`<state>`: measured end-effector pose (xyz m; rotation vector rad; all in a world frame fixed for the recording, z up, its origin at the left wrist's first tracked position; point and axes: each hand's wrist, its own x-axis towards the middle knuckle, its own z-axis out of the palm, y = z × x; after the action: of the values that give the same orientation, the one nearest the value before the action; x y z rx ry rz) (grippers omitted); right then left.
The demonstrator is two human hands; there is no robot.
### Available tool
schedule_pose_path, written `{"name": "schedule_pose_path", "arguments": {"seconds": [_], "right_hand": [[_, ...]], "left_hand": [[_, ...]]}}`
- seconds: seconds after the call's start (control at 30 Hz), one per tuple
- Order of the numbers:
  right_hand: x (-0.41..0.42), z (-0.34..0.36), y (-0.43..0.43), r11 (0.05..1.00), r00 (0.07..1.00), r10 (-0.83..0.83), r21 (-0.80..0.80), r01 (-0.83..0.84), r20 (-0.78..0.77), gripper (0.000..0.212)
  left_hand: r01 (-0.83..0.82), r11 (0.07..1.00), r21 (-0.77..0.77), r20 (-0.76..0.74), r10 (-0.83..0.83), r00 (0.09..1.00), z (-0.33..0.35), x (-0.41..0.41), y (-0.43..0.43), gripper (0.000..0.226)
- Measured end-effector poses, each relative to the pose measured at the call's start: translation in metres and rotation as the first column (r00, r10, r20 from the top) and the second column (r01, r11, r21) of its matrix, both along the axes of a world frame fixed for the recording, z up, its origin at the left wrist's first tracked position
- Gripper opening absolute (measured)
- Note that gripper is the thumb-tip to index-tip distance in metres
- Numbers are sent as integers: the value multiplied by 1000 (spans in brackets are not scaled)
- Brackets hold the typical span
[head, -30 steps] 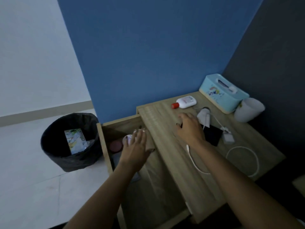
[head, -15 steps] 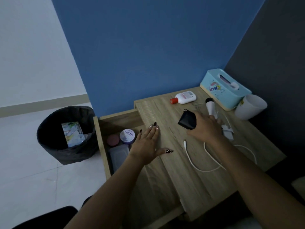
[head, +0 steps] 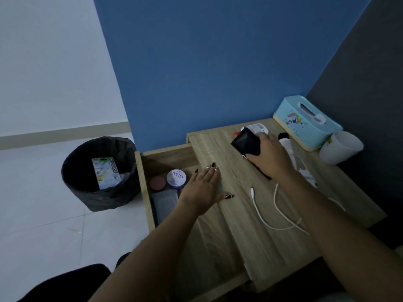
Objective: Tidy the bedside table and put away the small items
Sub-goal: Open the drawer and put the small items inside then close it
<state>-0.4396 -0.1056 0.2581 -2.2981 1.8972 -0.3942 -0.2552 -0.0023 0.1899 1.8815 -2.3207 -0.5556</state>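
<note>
Our table point(head: 239, 232) spreads under both grips. Well left of our left grip point(head: 202, 188) stands the black bin point(head: 96, 199). Just beside that grip, on its left, the open drawer point(head: 168, 158) holds a grey case point(head: 164, 204), a white-lidded jar point(head: 177, 178) and a red-lidded pot point(head: 157, 183). Beyond our right grip point(head: 269, 159) sit the blue tissue box point(head: 305, 125) and the white cup point(head: 341, 147). Our right grip curls round the black wallet point(head: 246, 141), which is tilted. Our left grip lies flat, fingers straight, on the table. A white cable point(head: 277, 211) loops nearer us than the right grip.
</note>
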Motion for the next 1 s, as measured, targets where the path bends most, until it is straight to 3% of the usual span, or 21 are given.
{"name": "schedule_pose_path", "arguments": {"seconds": [0.17,0.43,1.0], "right_hand": [[43,26,0,993,983,21,-121,1,181,60],[149,4,53,1000,941,15,-18,-9,339,52],[154,-142,117,928,976,-214,318,192,35,62]], "left_hand": [[-156,976,-154,-15,156,988,3,36,9,62],[-514,841,-166,48,528,848,-28,108,29,60],[-457,877,-149,83,472,878,-47,125,43,59]]}}
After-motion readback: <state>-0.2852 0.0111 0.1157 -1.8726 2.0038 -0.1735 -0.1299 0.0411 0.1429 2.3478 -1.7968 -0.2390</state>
